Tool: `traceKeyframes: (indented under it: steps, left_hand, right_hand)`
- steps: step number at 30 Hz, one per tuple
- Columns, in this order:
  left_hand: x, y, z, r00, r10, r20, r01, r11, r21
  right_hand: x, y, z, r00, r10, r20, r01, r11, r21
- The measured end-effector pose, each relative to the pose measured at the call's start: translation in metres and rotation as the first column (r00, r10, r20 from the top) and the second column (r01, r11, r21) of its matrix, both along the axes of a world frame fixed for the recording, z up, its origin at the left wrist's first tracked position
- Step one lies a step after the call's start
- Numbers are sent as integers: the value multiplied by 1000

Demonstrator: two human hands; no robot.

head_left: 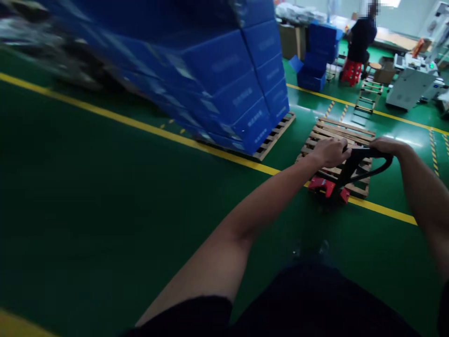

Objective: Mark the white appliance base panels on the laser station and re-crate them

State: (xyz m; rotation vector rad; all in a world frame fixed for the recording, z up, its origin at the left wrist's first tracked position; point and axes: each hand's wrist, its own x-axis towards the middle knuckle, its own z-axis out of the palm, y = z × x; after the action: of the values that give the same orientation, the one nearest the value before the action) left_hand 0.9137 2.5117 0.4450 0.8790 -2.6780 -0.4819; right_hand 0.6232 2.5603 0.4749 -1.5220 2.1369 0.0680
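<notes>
Both arms reach forward to the black handle [354, 164] of a pallet jack. My left hand [331, 152] is closed around the left side of its grip. On the right side, my right hand [387, 146] wraps over the same handle, its fingers partly hidden. Below the handle shows the red body of the pallet jack [328, 187], at the near edge of a wooden pallet [336, 128]. Bare slats are visible on this pallet. The forks cannot be made out beneath it.
Left of the bare pallet, stacked blue boxes [231, 89] stand on another wooden pallet [277, 135]. Yellow lines [140, 122] cross the green floor. Farther back, a person [363, 37] is at a red stool [351, 71], near an open blue box [310, 72] and a white machine [409, 84].
</notes>
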Motion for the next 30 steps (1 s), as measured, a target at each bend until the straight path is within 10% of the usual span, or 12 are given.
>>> traceKeyframes:
  steps: [7,22,30]
  left_hand:
    - [-55,0,3,982,-7,190,7,1000,0]
    - [-43,6,28,984,7,178,-9,1000,14]
    - [-31,6,34,990,-2,143,-5,999,52]
  right_hand:
    - [-34,-25,-21,941,-207,267,140,958,251]
    - [-12,-31,-3,923,-325,207,302,943,136]
    - [8,-23,9,899,-394,189,302,872,385]
